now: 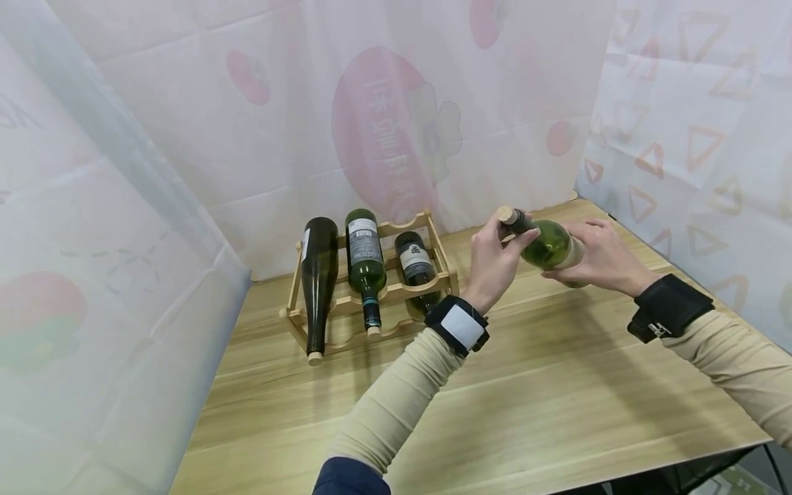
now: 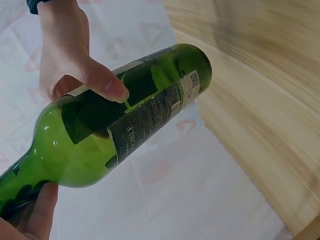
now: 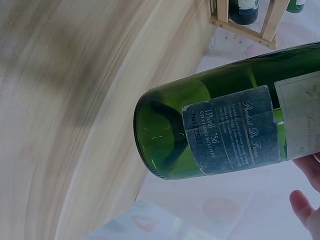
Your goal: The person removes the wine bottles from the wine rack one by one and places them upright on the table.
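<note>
Right hand (image 1: 601, 256) grips green bottle (image 1: 546, 246) labelled "13%vol 75cl".

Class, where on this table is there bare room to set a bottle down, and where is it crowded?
The table is bare between the left sleeve and right sleeve, and again between the left sleeve, the rack and the left curtain. Crowded: the rack, holding three bottles.
</note>
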A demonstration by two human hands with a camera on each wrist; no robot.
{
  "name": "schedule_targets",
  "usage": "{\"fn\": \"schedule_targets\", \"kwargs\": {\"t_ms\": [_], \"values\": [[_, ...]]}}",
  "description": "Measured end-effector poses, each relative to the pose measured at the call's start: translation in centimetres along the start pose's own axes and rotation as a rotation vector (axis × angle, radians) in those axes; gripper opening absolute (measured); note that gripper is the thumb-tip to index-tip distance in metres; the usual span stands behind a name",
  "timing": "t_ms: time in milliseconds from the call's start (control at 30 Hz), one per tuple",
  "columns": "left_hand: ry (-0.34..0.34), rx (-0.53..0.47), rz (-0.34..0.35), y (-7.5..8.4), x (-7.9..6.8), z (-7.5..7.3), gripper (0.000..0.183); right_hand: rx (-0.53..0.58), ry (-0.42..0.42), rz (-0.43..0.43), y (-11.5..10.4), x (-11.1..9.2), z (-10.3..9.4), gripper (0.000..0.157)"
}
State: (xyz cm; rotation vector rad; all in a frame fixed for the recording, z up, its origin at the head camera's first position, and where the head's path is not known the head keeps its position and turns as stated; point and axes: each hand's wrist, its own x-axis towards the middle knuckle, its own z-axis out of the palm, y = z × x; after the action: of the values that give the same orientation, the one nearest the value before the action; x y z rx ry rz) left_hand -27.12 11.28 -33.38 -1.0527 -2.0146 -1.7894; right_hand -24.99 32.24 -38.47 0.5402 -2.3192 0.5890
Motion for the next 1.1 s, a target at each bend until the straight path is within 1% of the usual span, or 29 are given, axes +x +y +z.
{"fn": "schedule_targets", "kwargs": {"t_ms": [333,467,600,767,900,1100], "values": [[-0.012,-0.014,-0.023,0.3,0.4,0.6,0.025,-0.019,0.015,0.009,0.5,0.0,-0.3,0.071],[-0.015,-0.012,-0.032,0.3,0.4,0.9,0.027,-0.015,0.004,0.035,0.6,-0.2,-0.5,0.069],[-0.018,-0.006,-0.025,0.2,0.5,1.4,0.025,-0.018,-0.014,0.066,0.7,-0.5,-0.7,0.068],[-0.022,-0.002,-0.005,0.2,0.8,2.0,0.022,-0.035,0.009,0.072,1.2,-0.6,-0.9,0.067],[-0.017,0.0,-0.006,0.3,1.0,2.3,0.022,-0.037,0.02,0.075,1.5,-0.6,-1.0,0.067],[-0.019,0.02,-0.016,0.4,1.1,2.5,0.023,-0.032,0.008,0.085,1.7,-0.7,-1.1,0.065]]}}
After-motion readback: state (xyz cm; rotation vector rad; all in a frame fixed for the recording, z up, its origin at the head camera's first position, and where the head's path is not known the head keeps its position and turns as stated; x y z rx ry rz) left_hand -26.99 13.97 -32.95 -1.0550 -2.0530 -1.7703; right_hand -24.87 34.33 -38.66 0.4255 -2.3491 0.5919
